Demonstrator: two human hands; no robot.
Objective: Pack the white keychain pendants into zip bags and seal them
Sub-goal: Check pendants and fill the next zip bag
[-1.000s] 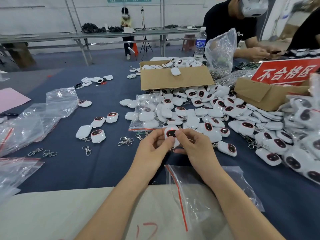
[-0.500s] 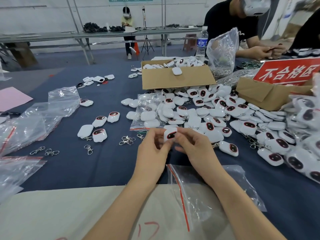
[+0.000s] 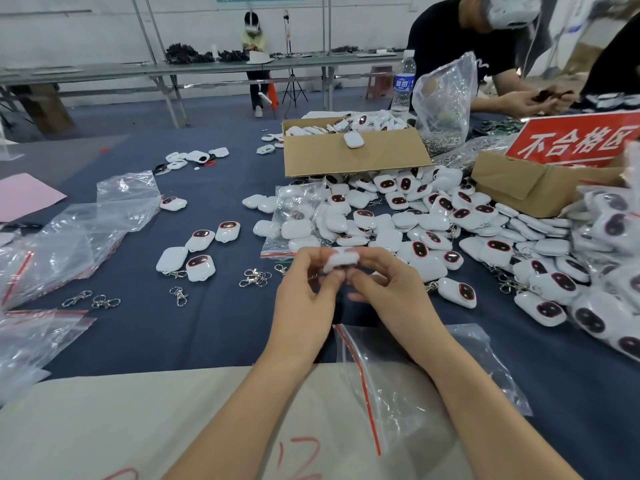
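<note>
Your left hand [image 3: 304, 289] and right hand [image 3: 388, 285]: both grips pinch one rounded white plastic pendant [image 3: 341, 259]. Clear red-striped zip bag [image 3: 398, 393]: under your right forearm [image 3: 464, 393].

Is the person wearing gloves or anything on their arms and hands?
No gloves. The left hand and right hand are bare, and both forearms too: no sleeves, watch, bracelet or rings in sight.

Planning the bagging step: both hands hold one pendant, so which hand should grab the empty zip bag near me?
Probably right: the zip bag lies directly under the wrist of the right hand, while the left hand is off its edge and can hold the pendant alone.
</note>
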